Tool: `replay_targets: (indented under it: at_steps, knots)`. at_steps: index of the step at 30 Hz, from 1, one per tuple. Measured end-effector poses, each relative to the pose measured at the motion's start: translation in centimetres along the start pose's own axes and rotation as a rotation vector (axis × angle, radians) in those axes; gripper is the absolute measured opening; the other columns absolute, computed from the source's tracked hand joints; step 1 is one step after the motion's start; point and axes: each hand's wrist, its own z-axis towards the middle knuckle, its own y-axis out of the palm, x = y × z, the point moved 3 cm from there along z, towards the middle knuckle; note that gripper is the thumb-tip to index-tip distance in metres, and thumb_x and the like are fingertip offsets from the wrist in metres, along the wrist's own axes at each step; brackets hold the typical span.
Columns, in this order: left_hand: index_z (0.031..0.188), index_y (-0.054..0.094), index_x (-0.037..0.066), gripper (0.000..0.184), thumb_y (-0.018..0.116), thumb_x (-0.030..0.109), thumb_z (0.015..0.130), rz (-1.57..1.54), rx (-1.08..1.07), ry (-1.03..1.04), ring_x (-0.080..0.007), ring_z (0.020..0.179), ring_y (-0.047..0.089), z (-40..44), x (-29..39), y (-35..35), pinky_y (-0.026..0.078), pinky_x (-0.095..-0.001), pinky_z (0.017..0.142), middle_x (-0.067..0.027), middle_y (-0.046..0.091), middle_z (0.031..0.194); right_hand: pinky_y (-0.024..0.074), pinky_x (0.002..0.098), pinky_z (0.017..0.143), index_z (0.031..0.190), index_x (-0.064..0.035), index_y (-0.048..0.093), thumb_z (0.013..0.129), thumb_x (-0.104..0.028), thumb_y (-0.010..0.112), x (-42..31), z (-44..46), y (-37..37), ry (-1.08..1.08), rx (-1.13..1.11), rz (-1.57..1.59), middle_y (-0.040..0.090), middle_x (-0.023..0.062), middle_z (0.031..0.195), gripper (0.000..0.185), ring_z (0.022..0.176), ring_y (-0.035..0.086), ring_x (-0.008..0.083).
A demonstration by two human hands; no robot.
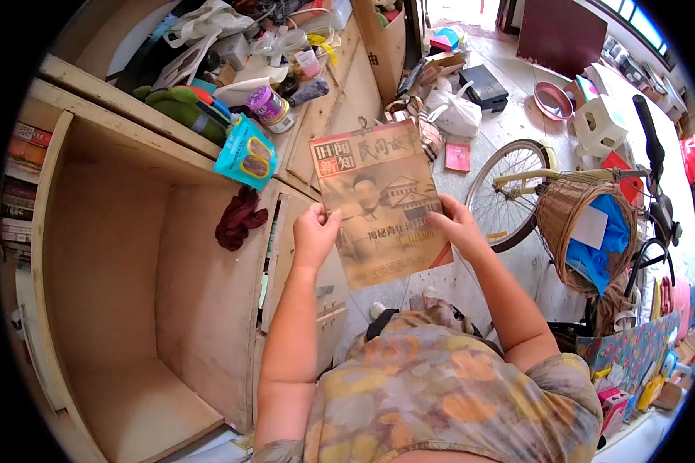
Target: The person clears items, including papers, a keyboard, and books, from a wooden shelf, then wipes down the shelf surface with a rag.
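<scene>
Cluttered room, pale tiled floor, wooden cabinet along the left with an open compartment. Magazine, brown cover with Chinese characters and a portrait, is held up in front of the torso, over the floor, just beside the cabinet's right side; cover faces the camera, sheet slightly rotated, top left corner higher than top right. Left hand is clamped on its left edge, thumb in front. Right hand is clamped on its right edge, thumb in front too; fingers behind the sheet mostly hidden on both. Cabinet top: blue pouch at the front edge, sticking out past it; purple-lidded jar just behind; green plush item to the left of the pouch, near the same edge. Dark red cloth hangs just below the pouch. Books stacked at the cabinet's far left. Right side: bicycle, wicker basket on its front with blue material inside. Farther back on the floor: white plastic bag, black box, reddish basin; pink-red card lies nearer, between the magazine and the wheel.
</scene>
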Motion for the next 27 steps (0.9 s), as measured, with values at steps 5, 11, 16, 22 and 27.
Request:
replay_targets:
  at_steps: [5,11,16,22,27]
  knots:
    - [0.077,0.056,-0.003,0.011,0.058,0.008,0.077,-0.045,-0.033,-0.064,-0.0029,0.057,0.05,0.2,-0.2,0.6,0.04,-0.0195,0.05,-0.0027,0.06,0.065,0.0341,0.0253,0.087,0.121,0.0017,0.039,0.072,-0.007,0.048,0.2,-1.1,-1.3,0.123,-0.143,0.206,0.05,0.0072,0.112,0.051,0.102,0.045,0.0141]
    - [0.077,0.055,-0.003,0.01,0.058,0.007,0.077,0.056,-0.062,-0.069,-0.0025,0.058,0.049,0.7,0.2,1.1,0.039,-0.0182,0.051,-0.0024,0.06,0.068,0.0368,0.0278,0.088,0.134,-0.0054,0.016,0.069,0.003,0.051,0.3,-2.1,-2.1,0.124,-0.321,0.23,0.045,0.0091,0.118,0.075,0.104,0.045,0.015]
    - [0.074,0.054,-0.002,0.011,0.058,0.008,0.077,0.001,-0.066,-0.076,-0.0017,0.056,0.047,0.9,0.7,1.9,0.037,-0.0186,0.049,-0.0012,0.058,0.064,0.0453,0.0301,0.077,0.135,-0.0076,0.007,0.065,0.009,0.053,-0.4,-3.1,-2.4,0.273,-0.438,0.274,0.045,0.0106,0.116,0.085,0.098,0.049,0.0165]
    - [0.07,0.053,-0.001,0.013,0.059,0.009,0.076,0.051,-0.072,-0.064,-0.0016,0.052,0.044,1.7,0.1,2.8,0.036,-0.0191,0.047,0.0001,0.056,0.059,0.0487,0.0309,0.069,0.135,-0.0114,0.006,0.064,0.01,0.053,0.5,-3.0,-3.1,0.235,-0.379,0.187,0.05,0.0132,0.107,0.088,0.084,0.056,0.0189]
    - [0.07,0.053,-0.002,0.014,0.058,0.009,0.076,0.305,-0.051,-0.033,-0.0043,0.05,0.045,1.8,1.0,3.6,0.038,-0.0216,0.047,-0.0015,0.056,0.058,0.0481,0.03,0.072,0.135,-0.0105,0.008,0.064,0.01,0.052,0.5,-3.4,-3.5,0.233,-0.319,0.114,0.049,0.0124,0.11,0.086,0.09,0.053,0.0169]
